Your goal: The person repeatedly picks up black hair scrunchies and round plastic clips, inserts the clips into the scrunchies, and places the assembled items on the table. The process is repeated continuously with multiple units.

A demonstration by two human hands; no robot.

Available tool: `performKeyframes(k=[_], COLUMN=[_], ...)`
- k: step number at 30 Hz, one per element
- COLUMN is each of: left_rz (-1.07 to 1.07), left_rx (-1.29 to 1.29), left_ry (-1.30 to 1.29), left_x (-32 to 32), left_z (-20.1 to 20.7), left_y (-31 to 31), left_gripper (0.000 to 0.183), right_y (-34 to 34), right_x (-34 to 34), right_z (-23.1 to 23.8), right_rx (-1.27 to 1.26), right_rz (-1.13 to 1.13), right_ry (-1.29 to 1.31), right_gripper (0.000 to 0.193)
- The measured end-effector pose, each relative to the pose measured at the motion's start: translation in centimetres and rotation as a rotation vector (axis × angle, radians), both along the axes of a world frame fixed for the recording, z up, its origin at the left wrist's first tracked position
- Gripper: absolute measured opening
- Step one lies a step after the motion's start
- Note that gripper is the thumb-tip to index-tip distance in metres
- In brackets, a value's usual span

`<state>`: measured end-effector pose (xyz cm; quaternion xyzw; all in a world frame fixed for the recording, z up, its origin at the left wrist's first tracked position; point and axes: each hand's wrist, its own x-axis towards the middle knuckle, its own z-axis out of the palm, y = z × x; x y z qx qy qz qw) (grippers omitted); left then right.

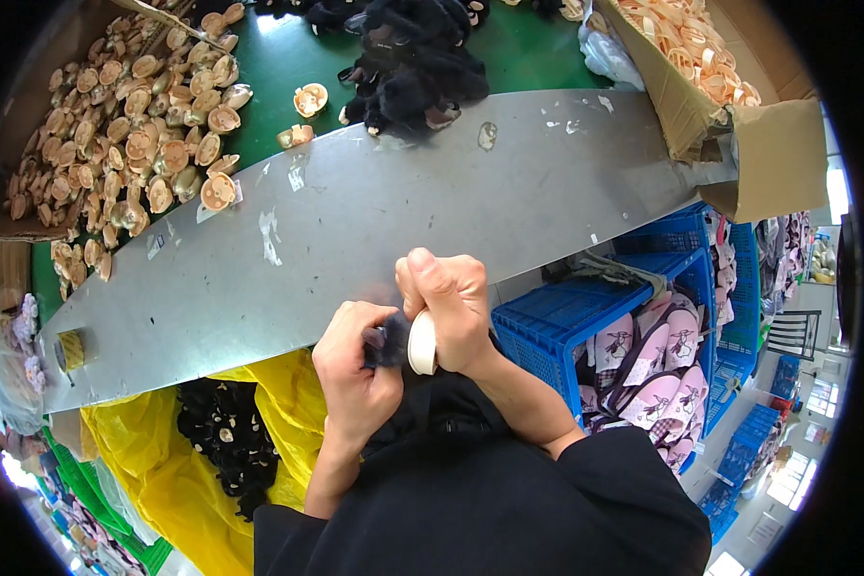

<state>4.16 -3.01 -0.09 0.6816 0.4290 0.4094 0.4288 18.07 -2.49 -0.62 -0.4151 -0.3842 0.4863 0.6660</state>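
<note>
Gripping a fuzzy black piece (384,346) in the curled left hand (351,357) and a curved cream piece (421,345) in the closed right hand (459,309). Held close together, near the gray metal tabletop (374,211).

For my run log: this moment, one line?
Left hand: holds dark fuzzy piece | right hand: holds cream piece | ahead: metal worktop

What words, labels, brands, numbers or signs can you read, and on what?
None readable.
Pink slippers: dark printed figures; any lettering too small to read.
Pale panel, lower right: too small to read.
Cream piece in the right hand: no lettering visible.
</note>
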Motion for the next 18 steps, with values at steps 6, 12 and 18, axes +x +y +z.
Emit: performKeyframes(k=[6,12,18], left_rz=[0.142,0.271,0.14], left_rx=[-0.106,-0.239,-0.255], left_ry=[-0.109,-0.37,-0.307], left_x=[0.1,-0.7,-1.5], left_z=[0.2,0.3,-0.4], left_y=[1.0,1.9,1.3], left_gripper=[0.022,0.028,0.007], right_y=[-0.5,-0.8,0.2], right_x=[0.4,0.7,0.4], right_z=[-0.1,-0.7,0.7], right_rx=[-0.102,0.11,0.277], right_rz=[-0.008,-0.034,-0.161], right_ry=[-0.063,-0.539,-0.715], right_gripper=[0.056,0.03,0.037])
